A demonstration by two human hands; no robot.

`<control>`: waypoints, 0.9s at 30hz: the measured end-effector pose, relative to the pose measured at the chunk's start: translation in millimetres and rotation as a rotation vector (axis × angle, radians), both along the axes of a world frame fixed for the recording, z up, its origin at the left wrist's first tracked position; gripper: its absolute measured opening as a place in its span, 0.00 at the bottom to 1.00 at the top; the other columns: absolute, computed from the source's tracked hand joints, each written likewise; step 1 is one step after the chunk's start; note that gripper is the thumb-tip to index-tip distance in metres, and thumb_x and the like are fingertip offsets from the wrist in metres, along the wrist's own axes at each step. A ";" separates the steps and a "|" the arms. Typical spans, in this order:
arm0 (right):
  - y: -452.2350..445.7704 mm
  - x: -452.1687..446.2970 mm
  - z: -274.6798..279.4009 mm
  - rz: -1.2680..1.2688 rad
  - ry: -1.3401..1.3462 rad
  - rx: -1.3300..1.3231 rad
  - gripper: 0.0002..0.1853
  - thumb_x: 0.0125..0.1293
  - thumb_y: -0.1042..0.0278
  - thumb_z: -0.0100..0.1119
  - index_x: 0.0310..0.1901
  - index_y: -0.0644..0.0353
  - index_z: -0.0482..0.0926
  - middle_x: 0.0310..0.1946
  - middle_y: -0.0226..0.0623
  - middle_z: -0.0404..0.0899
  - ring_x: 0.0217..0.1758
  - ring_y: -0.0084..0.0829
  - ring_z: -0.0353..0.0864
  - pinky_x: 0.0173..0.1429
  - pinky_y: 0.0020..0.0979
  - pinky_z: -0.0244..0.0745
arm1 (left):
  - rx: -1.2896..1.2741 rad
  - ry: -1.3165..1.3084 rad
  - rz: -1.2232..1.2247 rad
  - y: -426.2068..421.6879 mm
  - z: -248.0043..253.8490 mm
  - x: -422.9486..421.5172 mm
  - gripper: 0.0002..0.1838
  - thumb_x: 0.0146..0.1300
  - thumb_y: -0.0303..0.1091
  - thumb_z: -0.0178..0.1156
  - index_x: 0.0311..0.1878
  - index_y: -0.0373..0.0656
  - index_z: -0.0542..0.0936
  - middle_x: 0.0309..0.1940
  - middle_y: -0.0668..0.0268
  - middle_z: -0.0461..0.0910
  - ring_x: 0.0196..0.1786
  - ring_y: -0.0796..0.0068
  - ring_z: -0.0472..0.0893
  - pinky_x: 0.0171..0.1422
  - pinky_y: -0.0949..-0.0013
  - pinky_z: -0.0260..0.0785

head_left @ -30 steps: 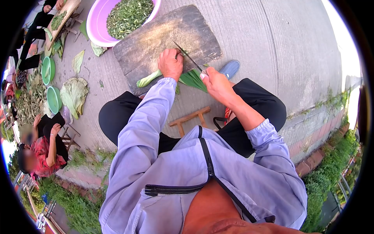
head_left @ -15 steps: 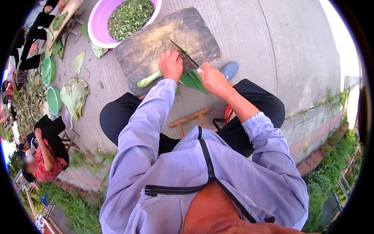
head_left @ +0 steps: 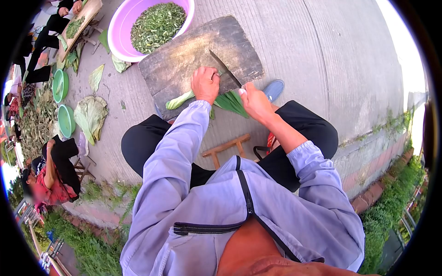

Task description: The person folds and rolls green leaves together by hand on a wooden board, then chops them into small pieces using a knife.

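My left hand [head_left: 205, 84] is closed on a leafy green vegetable, pressing it to a worn wooden board [head_left: 170, 69]. The vegetable's pale stalk [head_left: 179, 100] sticks out to the left of my wrist, and its long green leaves [head_left: 231, 102] hang over the board's near edge between my hands. In my right hand [head_left: 258, 102] is the handle of a knife [head_left: 224, 69]. Its dark blade points up and left over the board, just right of my left fingers. The cut end of the vegetable is mostly hidden by my fingers.
A pink basin [head_left: 120, 34] of chopped greens [head_left: 158, 27] touches the board's far left side. Loose leaves [head_left: 90, 117] and two green basins [head_left: 66, 121] lie left. A person in red [head_left: 48, 184] sits at lower left; others work at a plank upper left. A wooden stool part [head_left: 226, 147] is between my legs.
The knife has shifted slightly to the right of where its tip was half a second ago. The whole view has moved a little, so the board and basin appear lower. Both grips are the same.
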State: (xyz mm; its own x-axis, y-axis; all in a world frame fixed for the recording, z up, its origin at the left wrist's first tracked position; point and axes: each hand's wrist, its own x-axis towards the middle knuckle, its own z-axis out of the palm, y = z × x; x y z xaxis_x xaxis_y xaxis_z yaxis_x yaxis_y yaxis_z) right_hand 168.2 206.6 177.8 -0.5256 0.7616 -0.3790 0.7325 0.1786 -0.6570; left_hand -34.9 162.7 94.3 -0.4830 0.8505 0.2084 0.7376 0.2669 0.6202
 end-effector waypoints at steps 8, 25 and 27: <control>2.2 -2.2 26.7 0.050 0.022 -0.022 0.17 0.82 0.57 0.53 0.48 0.68 0.71 0.36 0.68 0.83 0.43 0.70 0.84 0.49 0.64 0.75 | 0.007 -0.011 -0.003 -0.6 -2.6 -1.7 0.08 0.61 0.36 0.72 0.41 0.50 0.85 0.42 0.63 0.83 0.49 0.52 0.81 0.55 0.52 0.73; 2.4 -0.9 18.1 0.122 -0.026 -0.009 0.17 0.84 0.56 0.48 0.49 0.66 0.68 0.33 0.70 0.83 0.40 0.72 0.83 0.47 0.67 0.72 | 0.065 0.002 -0.032 -0.3 -6.2 -2.0 0.04 0.62 0.35 0.70 0.39 0.50 0.86 0.41 0.64 0.82 0.49 0.52 0.80 0.55 0.49 0.72; 2.4 -1.2 14.1 0.129 -0.025 0.000 0.17 0.84 0.56 0.48 0.49 0.66 0.68 0.33 0.70 0.83 0.40 0.72 0.83 0.47 0.67 0.72 | 0.072 0.003 -0.033 -0.7 -4.5 -1.3 0.04 0.62 0.35 0.70 0.39 0.50 0.85 0.41 0.64 0.81 0.49 0.52 0.80 0.55 0.49 0.72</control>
